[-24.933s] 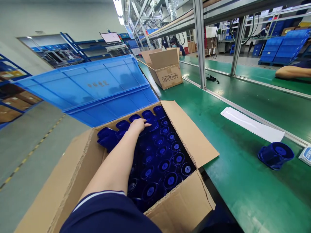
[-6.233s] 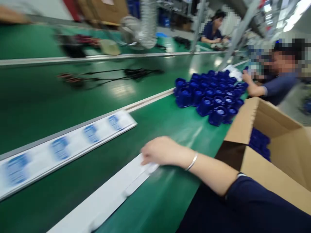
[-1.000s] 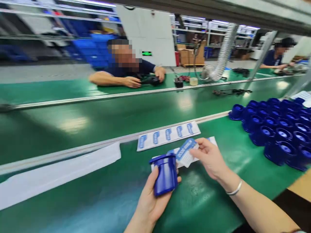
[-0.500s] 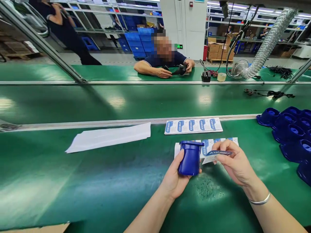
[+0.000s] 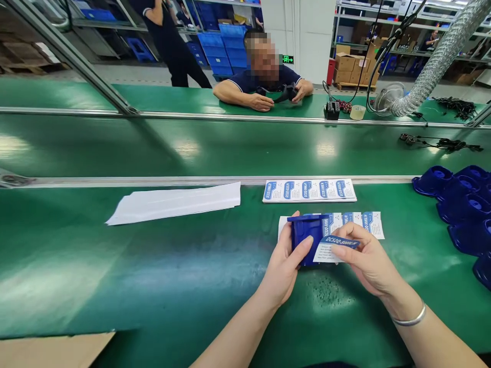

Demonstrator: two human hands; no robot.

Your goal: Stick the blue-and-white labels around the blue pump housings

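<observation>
My left hand (image 5: 286,260) is wrapped round a dark blue plastic housing (image 5: 309,227), its thumb lying across the front. Between thumb and fingers my right hand (image 5: 360,253) pinches a blue and white printed label (image 5: 325,250). The label's left end overlaps the front of the housing; whether it is stuck there I cannot tell. Behind both hands lies a label sheet (image 5: 373,225), partly covered by the housing. A stack of label sheets (image 5: 310,190) lies just beyond it on the green table.
White blank strips (image 5: 176,203) lie to the left. Several blue plastic housings (image 5: 466,207) stand at the right. A cardboard piece (image 5: 53,350) shows at the lower left. Across the bench a person (image 5: 240,94) handles a black object; black cables (image 5: 445,143) lie at the far right.
My left hand has turned the housing and laid its thumb across the front. My right hand has brought the label left against the housing. The view has shifted slightly.
</observation>
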